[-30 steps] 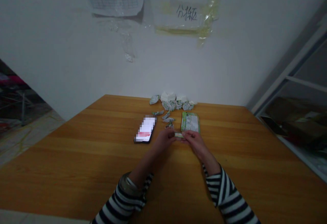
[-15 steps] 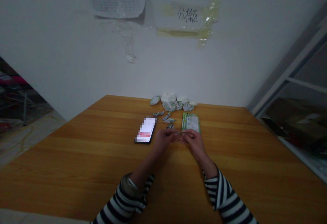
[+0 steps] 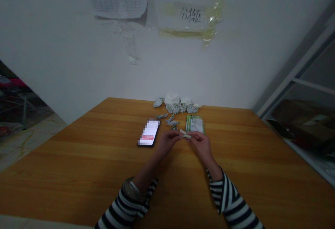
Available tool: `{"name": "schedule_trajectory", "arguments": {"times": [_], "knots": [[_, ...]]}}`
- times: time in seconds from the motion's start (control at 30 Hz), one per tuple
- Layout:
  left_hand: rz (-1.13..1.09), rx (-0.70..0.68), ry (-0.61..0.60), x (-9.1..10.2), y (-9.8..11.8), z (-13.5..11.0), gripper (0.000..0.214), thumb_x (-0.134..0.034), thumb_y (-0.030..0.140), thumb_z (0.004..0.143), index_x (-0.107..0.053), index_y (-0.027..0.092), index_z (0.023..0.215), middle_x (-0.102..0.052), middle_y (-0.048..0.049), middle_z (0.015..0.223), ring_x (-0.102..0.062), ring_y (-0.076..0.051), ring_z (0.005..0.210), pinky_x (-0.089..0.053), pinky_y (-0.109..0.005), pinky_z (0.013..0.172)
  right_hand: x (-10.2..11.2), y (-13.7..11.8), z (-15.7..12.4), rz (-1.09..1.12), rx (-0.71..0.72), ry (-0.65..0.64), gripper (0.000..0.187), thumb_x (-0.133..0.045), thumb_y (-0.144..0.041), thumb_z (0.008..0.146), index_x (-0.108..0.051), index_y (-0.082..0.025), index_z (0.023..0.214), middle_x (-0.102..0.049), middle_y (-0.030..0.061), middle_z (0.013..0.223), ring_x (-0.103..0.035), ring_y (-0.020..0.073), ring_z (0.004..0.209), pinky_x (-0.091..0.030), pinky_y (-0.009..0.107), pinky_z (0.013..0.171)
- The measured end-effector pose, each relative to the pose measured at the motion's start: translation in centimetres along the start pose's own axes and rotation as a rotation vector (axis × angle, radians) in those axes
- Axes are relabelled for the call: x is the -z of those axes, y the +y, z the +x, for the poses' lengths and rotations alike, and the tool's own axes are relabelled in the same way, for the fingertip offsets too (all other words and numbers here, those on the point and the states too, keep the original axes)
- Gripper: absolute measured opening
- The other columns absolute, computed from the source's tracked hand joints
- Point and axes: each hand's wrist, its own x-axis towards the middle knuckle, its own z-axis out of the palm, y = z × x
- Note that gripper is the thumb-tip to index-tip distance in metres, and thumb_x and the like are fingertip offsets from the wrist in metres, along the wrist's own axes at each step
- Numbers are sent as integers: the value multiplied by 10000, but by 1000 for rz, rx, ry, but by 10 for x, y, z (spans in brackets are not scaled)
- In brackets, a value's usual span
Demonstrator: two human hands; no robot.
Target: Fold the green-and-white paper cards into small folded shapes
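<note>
Above the table, my left hand (image 3: 166, 142) and my right hand (image 3: 202, 144) meet fingertip to fingertip. Both are closed in a pinch on a small white strip-like piece (image 3: 185, 135); its exact kind is too small to make out. Just beyond my fingers lies a green-and-white printed packet (image 3: 195, 123). Several small twisted wrappers (image 3: 172, 122) sit to the left of the packet, the nearest partly hidden behind my left fingers. A phone (image 3: 148, 133) with a lit screen rests left of my left hand.
Crumpled white and printed wrappers (image 3: 174, 105) are heaped at the back edge of the wooden table (image 3: 78, 159), against a white wall (image 3: 209, 72). Taped papers (image 3: 191, 14) hang above. A metal-framed shelf (image 3: 309, 82) with boxes stands on the right.
The white piece between my fingertips now shows more, with a second white bit angled upward; before, only a thin edge was visible. My hands have barely moved.
</note>
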Motion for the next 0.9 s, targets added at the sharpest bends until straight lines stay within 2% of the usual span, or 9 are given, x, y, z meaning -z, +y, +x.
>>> {"name": "schedule_trajectory", "arguments": {"times": [0.17, 0.3, 0.47, 0.6, 0.73, 0.8, 0.9], "knots": [[7, -19, 33, 0, 3, -2, 89, -751, 220, 665, -745, 173, 741, -739, -24, 747, -667, -175, 722, -518, -284, 717, 5, -2, -1, -156, 119, -25, 93, -772, -291, 657, -750, -219, 711, -745, 31, 712, -679, 180, 655, -541, 280, 624], [26, -26, 68, -1, 3, -3, 96, -745, 253, 684, -749, 171, 733, -735, -26, 736, -657, -173, 711, -507, -284, 711, 4, -6, -4, -197, 135, -20, 89, -763, -283, 673, -753, -214, 730, -743, 31, 711, -669, 176, 639, -526, 273, 602], [-45, 39, 148, -7, -3, -4, 193, -761, 332, 676, -724, 143, 694, -713, -22, 691, -643, -161, 670, -501, -277, 678, -7, -5, -7, -163, 103, 51, 165, -757, -332, 691, -709, -181, 648, -708, 17, 610, -635, 153, 551, -498, 248, 524], [-207, 86, 163, -14, -11, -4, 275, -791, 356, 640, -663, 126, 723, -718, -41, 725, -664, -166, 673, -521, -295, 687, -16, 0, -9, 38, 0, 142, 247, -799, -366, 633, -639, -179, 653, -731, 24, 646, -681, 169, 579, -549, 277, 583], [-278, 79, 217, -15, -16, -2, 391, -818, 329, 603, -545, 173, 836, -699, -6, 653, -669, -165, 599, -527, -287, 628, -21, 4, -10, 164, -65, 166, 311, -813, -324, 625, -581, -207, 795, -739, 13, 644, -705, 176, 583, -560, 268, 581], [-286, 85, 229, -14, -17, -2, 459, -822, 325, 595, -495, 195, 891, -687, 11, 625, -668, -169, 569, -529, -288, 609, -22, 5, -9, 153, -75, 158, 344, -809, -310, 630, -584, -212, 871, -731, 3, 620, -702, 172, 564, -551, 253, 557], [-289, 87, 200, -14, -20, -1, 455, -803, 333, 621, -472, 202, 903, -689, 5, 672, -680, -174, 607, -545, -317, 660, -19, 7, -9, 80, -64, 152, 306, -776, -332, 662, -624, -198, 891, -738, 21, 650, -705, 181, 588, -551, 263, 565]]}}
